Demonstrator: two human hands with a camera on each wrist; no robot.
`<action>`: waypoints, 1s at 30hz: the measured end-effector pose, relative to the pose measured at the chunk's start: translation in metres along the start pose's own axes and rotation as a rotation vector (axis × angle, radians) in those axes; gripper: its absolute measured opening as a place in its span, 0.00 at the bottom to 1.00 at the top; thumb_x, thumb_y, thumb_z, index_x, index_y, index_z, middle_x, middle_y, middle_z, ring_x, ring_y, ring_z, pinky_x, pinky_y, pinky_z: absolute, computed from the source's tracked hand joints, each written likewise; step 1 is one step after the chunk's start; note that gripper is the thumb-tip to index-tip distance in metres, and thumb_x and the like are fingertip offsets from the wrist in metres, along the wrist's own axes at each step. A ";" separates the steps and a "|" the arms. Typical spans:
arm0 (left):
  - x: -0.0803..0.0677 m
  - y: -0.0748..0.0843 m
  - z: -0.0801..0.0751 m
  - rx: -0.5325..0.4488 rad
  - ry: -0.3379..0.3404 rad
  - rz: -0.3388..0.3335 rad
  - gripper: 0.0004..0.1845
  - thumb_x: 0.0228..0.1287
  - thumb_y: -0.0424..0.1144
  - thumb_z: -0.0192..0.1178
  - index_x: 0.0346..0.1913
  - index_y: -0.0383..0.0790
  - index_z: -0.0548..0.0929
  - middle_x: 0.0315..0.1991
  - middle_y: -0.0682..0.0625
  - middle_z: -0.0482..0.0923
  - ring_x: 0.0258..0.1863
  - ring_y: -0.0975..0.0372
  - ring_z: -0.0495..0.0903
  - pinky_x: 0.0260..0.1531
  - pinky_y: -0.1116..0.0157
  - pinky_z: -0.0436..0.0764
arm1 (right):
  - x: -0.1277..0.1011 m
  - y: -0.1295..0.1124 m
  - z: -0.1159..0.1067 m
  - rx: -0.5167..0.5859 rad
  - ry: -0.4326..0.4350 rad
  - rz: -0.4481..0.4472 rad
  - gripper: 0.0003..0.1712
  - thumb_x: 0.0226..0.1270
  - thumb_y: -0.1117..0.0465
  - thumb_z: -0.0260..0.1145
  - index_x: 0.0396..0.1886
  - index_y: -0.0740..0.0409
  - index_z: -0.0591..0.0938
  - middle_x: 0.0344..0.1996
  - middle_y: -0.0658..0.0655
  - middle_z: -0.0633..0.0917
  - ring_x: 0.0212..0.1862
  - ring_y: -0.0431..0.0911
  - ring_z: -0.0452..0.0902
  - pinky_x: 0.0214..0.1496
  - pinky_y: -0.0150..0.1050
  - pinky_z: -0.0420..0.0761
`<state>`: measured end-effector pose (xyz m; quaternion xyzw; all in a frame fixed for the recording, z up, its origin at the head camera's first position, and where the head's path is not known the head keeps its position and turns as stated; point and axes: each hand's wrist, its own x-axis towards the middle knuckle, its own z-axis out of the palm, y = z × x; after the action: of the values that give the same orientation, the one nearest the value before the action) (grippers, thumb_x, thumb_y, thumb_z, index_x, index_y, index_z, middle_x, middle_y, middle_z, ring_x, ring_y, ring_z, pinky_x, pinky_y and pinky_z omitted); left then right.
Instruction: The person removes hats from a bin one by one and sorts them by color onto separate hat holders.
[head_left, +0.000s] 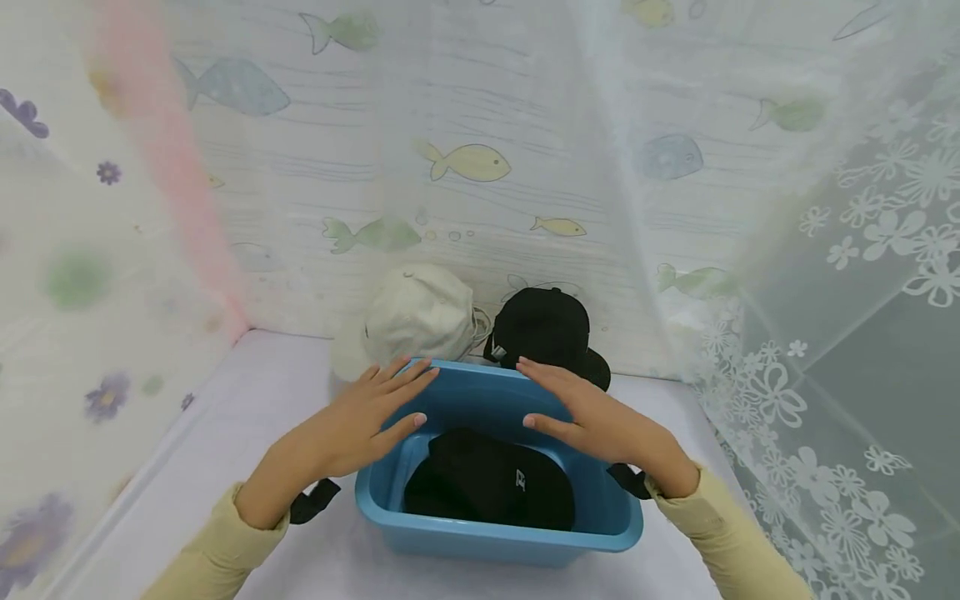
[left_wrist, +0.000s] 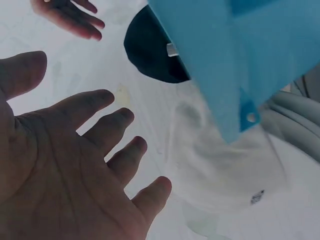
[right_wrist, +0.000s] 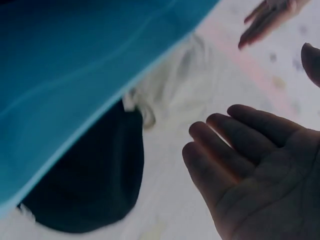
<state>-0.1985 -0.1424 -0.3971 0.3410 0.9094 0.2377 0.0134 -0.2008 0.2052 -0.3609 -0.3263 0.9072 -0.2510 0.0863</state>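
Observation:
A blue plastic basin (head_left: 495, 537) stands on the white surface, and a black cap (head_left: 480, 479) with a small white mark lies inside it. Over the basin's left side is my left hand (head_left: 360, 421), fingers spread and holding nothing. My right hand (head_left: 592, 412) hovers above the right side, palm turned inward, fingers extended. Behind the basin sit a cream cap (head_left: 423, 312) on the left and a second black cap (head_left: 542, 329) on the right. Both wrist views show bare palms, the left hand (left_wrist: 75, 155) and the right hand (right_wrist: 260, 170), apart from the basin.
A sheer curtain with fish drawings (head_left: 468, 162) hangs close behind the caps. Flowered curtains drape at the left (head_left: 108, 396) and right (head_left: 810, 475). White cloth (head_left: 300, 550) covers the surface under the basin.

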 end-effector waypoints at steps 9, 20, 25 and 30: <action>-0.026 -0.009 0.019 0.020 0.046 -0.053 0.33 0.82 0.54 0.45 0.81 0.45 0.56 0.82 0.50 0.52 0.81 0.45 0.48 0.75 0.35 0.49 | 0.035 -0.011 0.024 0.019 -0.235 -0.110 0.40 0.79 0.43 0.58 0.81 0.55 0.60 0.79 0.54 0.62 0.80 0.51 0.56 0.78 0.56 0.62; -0.037 -0.017 0.036 -0.021 0.039 -0.099 0.33 0.82 0.56 0.42 0.82 0.48 0.55 0.81 0.54 0.52 0.82 0.49 0.47 0.76 0.36 0.45 | 0.075 0.002 0.088 0.075 -0.432 -0.173 0.37 0.81 0.46 0.55 0.80 0.60 0.61 0.77 0.59 0.65 0.78 0.46 0.59 0.79 0.45 0.61; -0.038 -0.022 0.043 0.022 0.073 -0.053 0.32 0.82 0.53 0.44 0.82 0.48 0.55 0.82 0.55 0.50 0.81 0.50 0.48 0.76 0.38 0.48 | 0.082 0.004 0.107 0.054 -0.488 -0.160 0.38 0.81 0.45 0.55 0.80 0.60 0.59 0.78 0.59 0.64 0.78 0.46 0.60 0.79 0.44 0.62; -0.038 -0.026 0.047 0.066 0.112 0.005 0.31 0.82 0.52 0.44 0.82 0.49 0.55 0.82 0.53 0.49 0.81 0.50 0.48 0.79 0.43 0.45 | 0.085 0.004 0.106 0.043 -0.517 -0.142 0.43 0.80 0.45 0.57 0.81 0.63 0.55 0.79 0.62 0.61 0.79 0.48 0.58 0.79 0.45 0.61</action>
<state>-0.1770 -0.1630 -0.4559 0.3295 0.9153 0.2265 -0.0491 -0.2342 0.1117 -0.4530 -0.4406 0.8242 -0.1840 0.3043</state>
